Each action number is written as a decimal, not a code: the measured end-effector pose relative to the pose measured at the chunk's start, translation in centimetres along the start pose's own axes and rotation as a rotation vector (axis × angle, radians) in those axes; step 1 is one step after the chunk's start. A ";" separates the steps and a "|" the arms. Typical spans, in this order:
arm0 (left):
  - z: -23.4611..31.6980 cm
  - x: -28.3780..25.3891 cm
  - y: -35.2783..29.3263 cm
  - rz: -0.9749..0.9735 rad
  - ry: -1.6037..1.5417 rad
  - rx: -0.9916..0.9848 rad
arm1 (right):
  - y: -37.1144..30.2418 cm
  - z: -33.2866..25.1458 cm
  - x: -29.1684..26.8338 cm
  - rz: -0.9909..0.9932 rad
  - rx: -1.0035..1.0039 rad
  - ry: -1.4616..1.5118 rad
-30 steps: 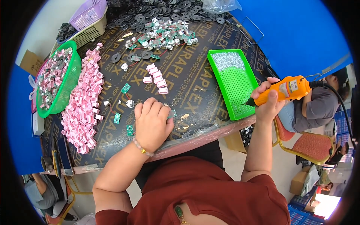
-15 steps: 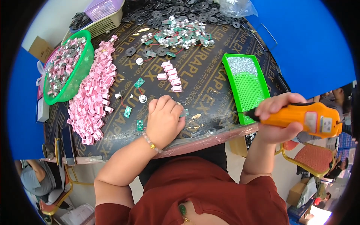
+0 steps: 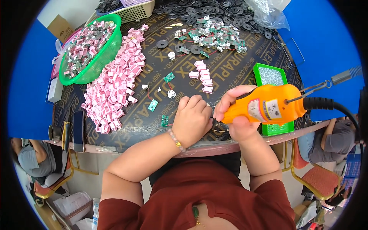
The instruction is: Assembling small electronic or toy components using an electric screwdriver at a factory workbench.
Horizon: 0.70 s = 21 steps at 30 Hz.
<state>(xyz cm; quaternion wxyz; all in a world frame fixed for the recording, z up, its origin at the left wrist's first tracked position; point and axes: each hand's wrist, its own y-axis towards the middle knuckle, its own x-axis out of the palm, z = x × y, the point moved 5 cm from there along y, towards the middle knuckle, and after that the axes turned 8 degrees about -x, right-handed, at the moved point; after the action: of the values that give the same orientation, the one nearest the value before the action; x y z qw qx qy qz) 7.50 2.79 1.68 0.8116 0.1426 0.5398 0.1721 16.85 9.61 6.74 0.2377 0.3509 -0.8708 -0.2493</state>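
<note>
My right hand (image 3: 239,113) grips an orange electric screwdriver (image 3: 268,105), its tip pointing left toward my left hand (image 3: 193,119). My left hand is closed low over the near edge of the table, and its fingers hide what they hold. Left of it lies a small green circuit board (image 3: 165,120). Farther off are another green board (image 3: 152,105) wired to a small silver cup and a third board (image 3: 169,77) by a round white-silver part (image 3: 171,94). Several pink plastic housings (image 3: 204,76) stand in a short row beyond my hands.
A long heap of pink housings (image 3: 119,80) lies left, beside a green basket (image 3: 111,50) of assembled parts. Wired boards (image 3: 218,36) and black discs (image 3: 199,11) pile up at the back. Right stands a green tray (image 3: 289,128) with small silver screws (image 3: 270,76). A cable (image 3: 345,111) trails from the screwdriver.
My right hand has brought the screwdriver leftward, from over the tray to beside my left hand. The whole view has shifted, so the table things appear farther right.
</note>
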 end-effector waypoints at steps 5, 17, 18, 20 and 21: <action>-0.1 0.1 -0.2 0.021 -0.003 0.006 | -0.1 -0.1 0.0 0.015 0.020 0.045; -0.3 0.4 -0.1 0.084 0.057 0.036 | 0.2 1.1 0.5 -0.014 0.065 0.001; -0.2 0.1 -0.1 0.100 0.058 0.042 | 0.3 1.3 0.7 -0.037 0.051 -0.024; 0.2 0.0 -0.1 0.093 0.077 0.044 | -0.4 1.8 0.4 -0.027 0.041 -0.022; 0.2 0.3 -0.1 0.113 0.103 0.048 | -0.4 1.7 0.5 0.019 0.070 0.035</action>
<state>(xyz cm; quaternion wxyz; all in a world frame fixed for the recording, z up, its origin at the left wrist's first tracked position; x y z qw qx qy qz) 7.76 2.82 1.44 0.7681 0.1832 0.5759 0.2117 15.69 9.41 5.29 0.2430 0.3552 -0.8778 -0.2103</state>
